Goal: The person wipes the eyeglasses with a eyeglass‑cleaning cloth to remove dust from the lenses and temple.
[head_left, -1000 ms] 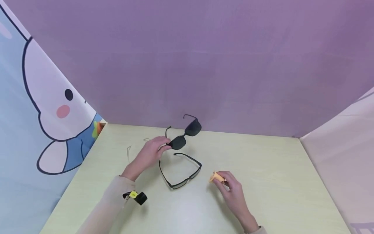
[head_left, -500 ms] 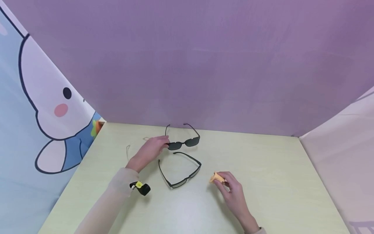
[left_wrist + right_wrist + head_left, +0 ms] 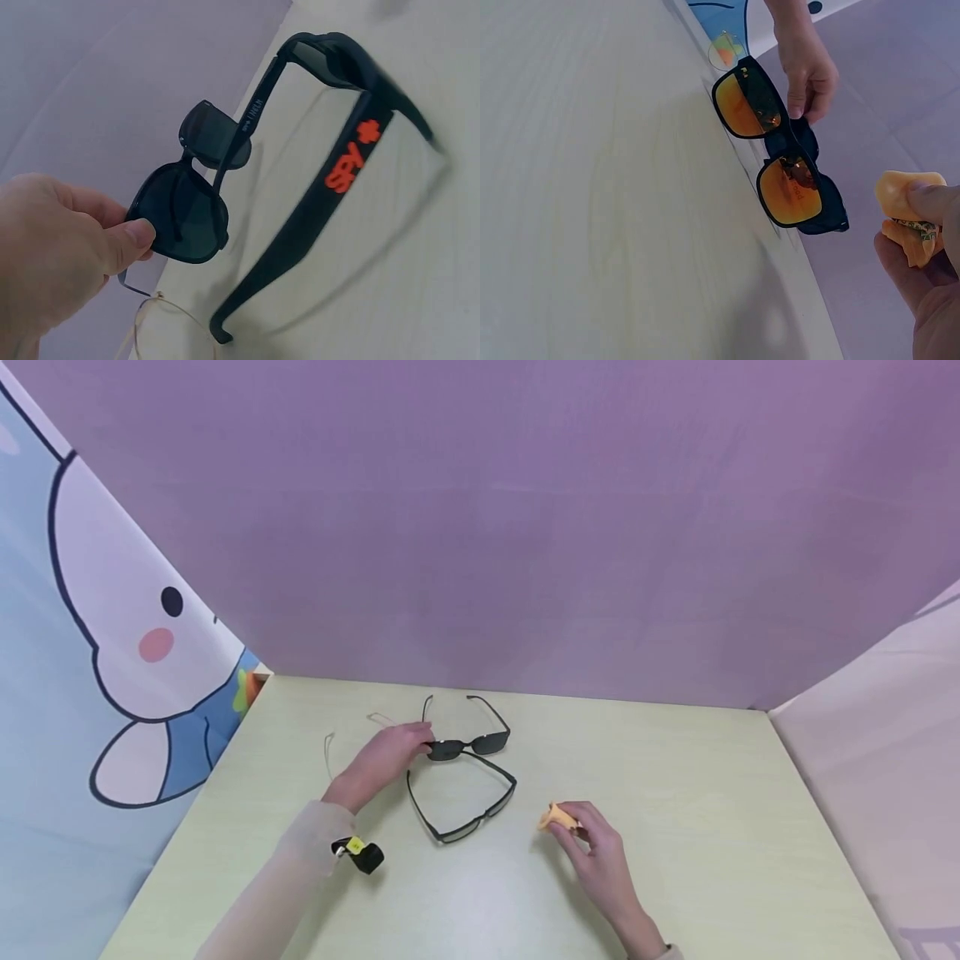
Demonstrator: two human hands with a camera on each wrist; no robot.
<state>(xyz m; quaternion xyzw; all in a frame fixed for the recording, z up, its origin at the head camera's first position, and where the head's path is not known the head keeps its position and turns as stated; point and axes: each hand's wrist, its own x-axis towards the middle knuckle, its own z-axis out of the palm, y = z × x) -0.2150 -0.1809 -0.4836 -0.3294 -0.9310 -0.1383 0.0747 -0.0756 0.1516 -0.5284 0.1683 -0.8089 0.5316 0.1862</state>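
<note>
My left hand (image 3: 386, 756) pinches one end of the dark-lensed black sunglasses (image 3: 491, 743), thumb over the lens edge. Their temples are spread toward the back wall. Just in front, a second pair of black sunglasses (image 3: 462, 832) rests with temples open; red letters mark one temple in the left wrist view, and its lenses look orange in the right wrist view. Between thumb and fingers my right hand (image 3: 600, 860) holds a small orange, folded-looking piece (image 3: 911, 195) with a dark printed strip inside. Its exact kind is unclear. That hand stays apart from both pairs.
Thin wire-rimmed glasses (image 3: 724, 52) lie behind and left of my left hand, partly hidden by it. The pale table (image 3: 712, 827) ends at a purple back wall (image 3: 525, 527). A cartoon-printed cloth (image 3: 150, 735) hangs at the left. My left wrist carries a black strap (image 3: 366, 857).
My left hand has lowered the dark-lensed sunglasses from a tilted, raised pose to a level one, closer to the front pair. My right hand has barely moved and still holds the orange piece.
</note>
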